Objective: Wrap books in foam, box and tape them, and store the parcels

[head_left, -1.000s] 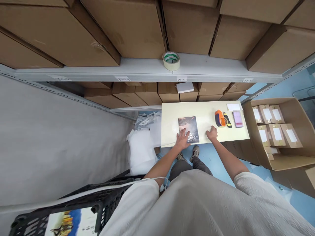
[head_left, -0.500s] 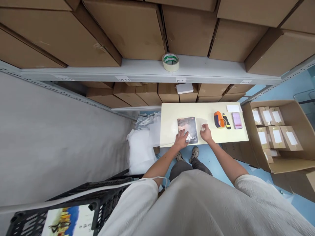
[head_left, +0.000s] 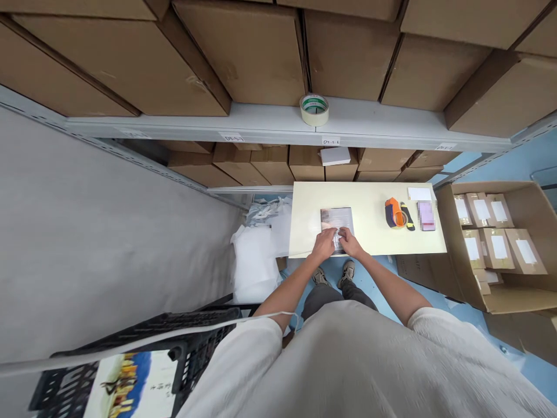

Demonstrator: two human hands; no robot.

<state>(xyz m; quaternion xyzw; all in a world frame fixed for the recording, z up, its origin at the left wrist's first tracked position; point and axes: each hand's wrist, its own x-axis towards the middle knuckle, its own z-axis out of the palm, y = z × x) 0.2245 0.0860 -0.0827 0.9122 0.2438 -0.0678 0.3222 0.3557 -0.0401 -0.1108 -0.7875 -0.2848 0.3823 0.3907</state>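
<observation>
A dark-covered book (head_left: 338,215) lies flat on the cream table (head_left: 369,244), near its front edge. Its cover looks pale and hazy, perhaps from glare or a clear film. Over the book's lower left part is my left hand (head_left: 324,245), its fingers bent and pressed together. My right hand (head_left: 350,242) meets it from the right, thumb and fingers pinched. A small whitish bit shows between the two sets of fingertips, too small to name. Right of the book sit an orange tape dispenser (head_left: 394,212) and a black-and-yellow cutter (head_left: 408,216).
A purple blurred item (head_left: 426,215) and a white slip (head_left: 419,194) lie at the table's right. Beyond stands an open carton (head_left: 465,290) of small labelled boxes. White packing sheets (head_left: 255,264) are at left, a black crate (head_left: 195,342) below. A tape roll (head_left: 314,110) rests on the shelf.
My right hand has moved left from the bare tabletop onto the book, meeting my left hand. The left fingers, spread on the cover before, are now drawn together. The view has shifted slightly.
</observation>
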